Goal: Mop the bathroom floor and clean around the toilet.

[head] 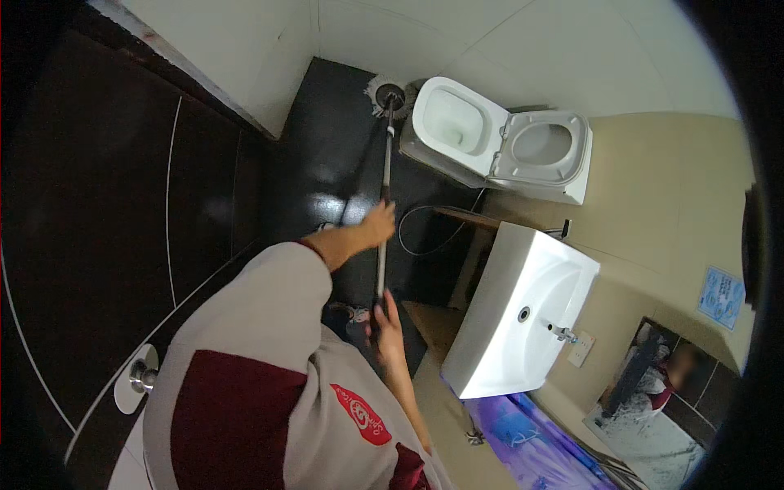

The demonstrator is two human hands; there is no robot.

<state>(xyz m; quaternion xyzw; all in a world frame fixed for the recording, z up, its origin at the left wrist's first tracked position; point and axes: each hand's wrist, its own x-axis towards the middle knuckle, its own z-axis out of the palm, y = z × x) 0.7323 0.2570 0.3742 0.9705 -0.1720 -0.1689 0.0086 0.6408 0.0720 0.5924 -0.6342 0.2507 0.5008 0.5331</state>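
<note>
A round mop with a grey string head (389, 98) stands on the dark floor beside the toilet's front. Its long handle (387, 159) runs back towards me. My left hand (378, 224) is wrapped around the middle of this handle. Nearer to my body, my right hand (386, 331) holds the dark upper part of the handle, some fingers lying extended along it. The white toilet (456, 119) has its seat and lid raised against the tank. Part of a shoe (357, 312) shows below my hands.
A white washbasin (527, 312) with a metal tap juts from the right wall, with a purple-blue plastic sheet (514, 435) below it. A thin hose (416, 250) loops over the floor. At left are a dark door (202, 202) and its round metal knob (144, 375). A mirror (655, 392) hangs lower right.
</note>
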